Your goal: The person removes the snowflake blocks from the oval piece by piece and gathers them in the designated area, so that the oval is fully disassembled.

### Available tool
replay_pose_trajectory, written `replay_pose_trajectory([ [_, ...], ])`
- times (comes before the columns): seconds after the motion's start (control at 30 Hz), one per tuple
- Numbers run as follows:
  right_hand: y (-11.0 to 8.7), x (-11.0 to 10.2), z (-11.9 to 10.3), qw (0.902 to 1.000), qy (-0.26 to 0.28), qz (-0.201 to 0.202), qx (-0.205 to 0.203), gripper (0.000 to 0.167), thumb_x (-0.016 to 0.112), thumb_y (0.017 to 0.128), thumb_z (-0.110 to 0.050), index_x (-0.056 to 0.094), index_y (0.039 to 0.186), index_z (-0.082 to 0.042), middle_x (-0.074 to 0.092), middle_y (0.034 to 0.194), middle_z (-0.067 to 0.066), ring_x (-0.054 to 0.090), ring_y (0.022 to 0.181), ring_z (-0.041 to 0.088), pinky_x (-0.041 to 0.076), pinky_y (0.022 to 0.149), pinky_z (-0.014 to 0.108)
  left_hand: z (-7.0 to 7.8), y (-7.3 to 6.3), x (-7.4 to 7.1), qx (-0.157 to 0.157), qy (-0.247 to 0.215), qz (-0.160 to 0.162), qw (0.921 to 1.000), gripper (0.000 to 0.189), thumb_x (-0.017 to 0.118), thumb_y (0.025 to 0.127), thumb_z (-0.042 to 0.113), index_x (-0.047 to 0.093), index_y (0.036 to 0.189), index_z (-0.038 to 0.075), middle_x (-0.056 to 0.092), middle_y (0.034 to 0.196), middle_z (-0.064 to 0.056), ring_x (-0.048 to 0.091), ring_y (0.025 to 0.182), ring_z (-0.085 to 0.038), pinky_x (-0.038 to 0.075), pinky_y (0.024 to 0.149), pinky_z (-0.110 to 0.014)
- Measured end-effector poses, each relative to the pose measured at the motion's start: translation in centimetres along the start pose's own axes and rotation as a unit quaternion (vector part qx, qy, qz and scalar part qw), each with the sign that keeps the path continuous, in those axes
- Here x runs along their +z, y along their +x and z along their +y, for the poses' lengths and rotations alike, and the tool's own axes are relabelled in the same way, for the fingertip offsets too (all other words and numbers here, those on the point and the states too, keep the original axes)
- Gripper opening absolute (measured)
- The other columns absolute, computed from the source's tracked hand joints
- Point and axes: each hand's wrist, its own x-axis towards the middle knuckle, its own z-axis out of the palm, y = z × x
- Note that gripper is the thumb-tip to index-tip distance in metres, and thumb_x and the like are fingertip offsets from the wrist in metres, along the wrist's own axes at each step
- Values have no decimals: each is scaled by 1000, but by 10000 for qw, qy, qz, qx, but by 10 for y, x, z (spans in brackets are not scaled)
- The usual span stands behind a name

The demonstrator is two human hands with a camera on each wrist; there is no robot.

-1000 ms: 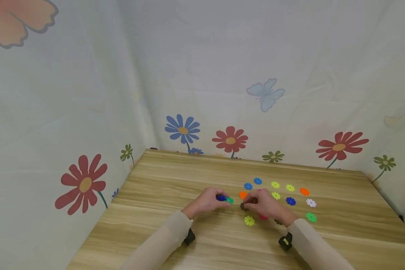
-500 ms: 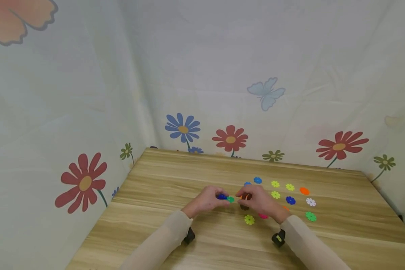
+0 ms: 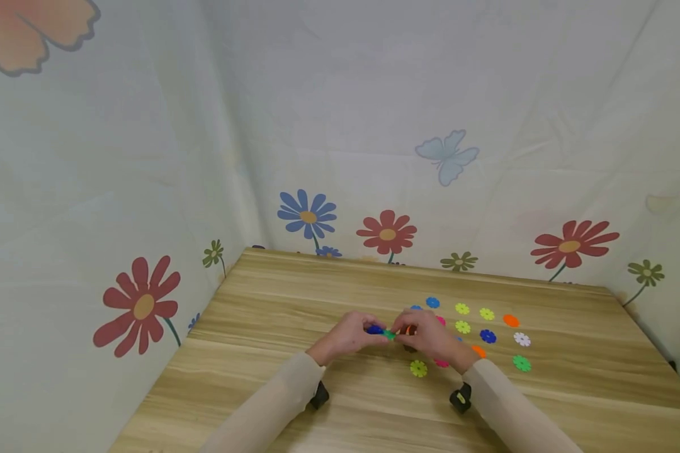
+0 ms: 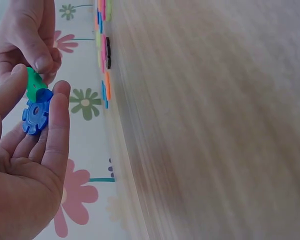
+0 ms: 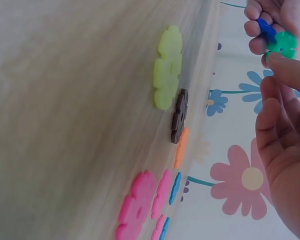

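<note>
A dark blue flower-shaped plastic disc (image 4: 36,116) is slotted onto a matching green disc (image 5: 282,45), the two at an angle to each other. My left hand (image 3: 349,333) grips the pair between thumb and fingers, above the table. From the right, my right hand (image 3: 430,336) meets it, thumb and forefinger pinching the green disc's free edge. Beneath the right hand lie a brown disc (image 5: 179,116) and an orange disc (image 5: 181,147), both partly covered in the head view. A yellow disc (image 3: 419,369) rests just in front.
More flower discs lie flat on the wooden table (image 3: 294,283), right of my hands: a white disc (image 3: 522,340), a green one (image 3: 522,363), a dark blue one (image 3: 488,336), several yellow and others. A flower-printed cloth (image 3: 340,126) hangs behind the table.
My right hand has moved left from over the brown disc to the green disc and now pinches its edge. The left hand has stayed nearly still, holding the joined pair.
</note>
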Motion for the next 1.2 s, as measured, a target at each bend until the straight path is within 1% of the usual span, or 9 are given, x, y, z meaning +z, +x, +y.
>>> replay_pose_trajectory([
  [0.17, 2, 2, 5, 9998, -45, 111, -153, 15, 74, 80, -3, 71, 84, -16, 63, 89, -3, 53, 72, 8, 47, 61, 25, 0, -1, 0, 42, -31, 4, 10000, 30, 74, 83, 29, 70, 106, 11, 68, 98, 2, 61, 85, -8, 50, 69, -26],
  [0.3, 1, 3, 7, 9997, -58, 176, -157, 15, 75, 79, -2, 72, 82, -17, 63, 87, -6, 52, 70, 7, 47, 59, 25, 1, -2, 0, 72, -48, -3, 10000, 28, 74, 83, 27, 70, 105, 10, 68, 95, 3, 61, 83, -8, 50, 67, -26],
  [0.4, 0, 2, 7, 9997, -80, 208, -124, 16, 75, 79, -1, 72, 82, -17, 62, 87, -7, 51, 69, 6, 47, 59, 24, 1, -2, -1, 63, -65, 3, 10000, 26, 73, 84, 25, 70, 105, 10, 68, 93, 3, 61, 83, -8, 50, 67, -26],
  [0.63, -3, 0, 5, 9994, -180, 244, 137, 18, 73, 80, 1, 72, 83, -18, 63, 87, -8, 54, 72, 6, 47, 61, 25, -1, -3, -2, 130, -117, -13, 9998, 22, 68, 88, 11, 68, 107, -1, 69, 93, -2, 64, 85, -11, 51, 71, -26],
  [0.7, -3, 0, 6, 9993, -159, 258, 197, 18, 73, 80, 1, 72, 83, -17, 63, 86, -7, 54, 71, 7, 47, 61, 25, -1, -3, -3, 143, -95, -2, 9999, 22, 68, 88, 11, 68, 106, -1, 69, 92, -1, 64, 85, -11, 51, 71, -26],
  [0.87, -3, 1, 6, 9987, -75, 342, 365, 16, 72, 81, -1, 72, 83, -17, 64, 83, -5, 55, 69, 7, 48, 60, 25, -2, -4, -3, 206, -72, 63, 9997, 14, 71, 85, 11, 70, 97, 5, 67, 86, 2, 63, 80, -10, 50, 67, -25],
  [1.03, -3, 1, 4, 9974, -65, 367, 617, 17, 73, 81, -4, 70, 84, -20, 64, 84, -9, 56, 70, 8, 49, 60, 25, -2, -5, -3, 268, 17, 139, 9995, 6, 71, 85, 10, 70, 90, 9, 66, 83, 1, 61, 76, -10, 49, 65, -25],
  [1.1, -2, 1, 2, 9978, -61, 303, 593, 17, 74, 80, -4, 69, 85, -20, 64, 86, -10, 56, 72, 9, 48, 61, 25, -2, -5, -3, 290, 88, 181, 9994, 4, 70, 86, 10, 69, 89, 9, 65, 82, 0, 60, 75, -10, 49, 64, -24],
  [1.2, 0, 3, 2, 9991, -115, 204, 358, 15, 74, 81, -6, 70, 87, -20, 65, 89, -8, 56, 74, 9, 49, 63, 27, -1, -4, -2, 340, 171, 265, 9989, 4, 69, 86, 11, 68, 88, 7, 64, 81, 0, 58, 73, -9, 47, 62, -24],
])
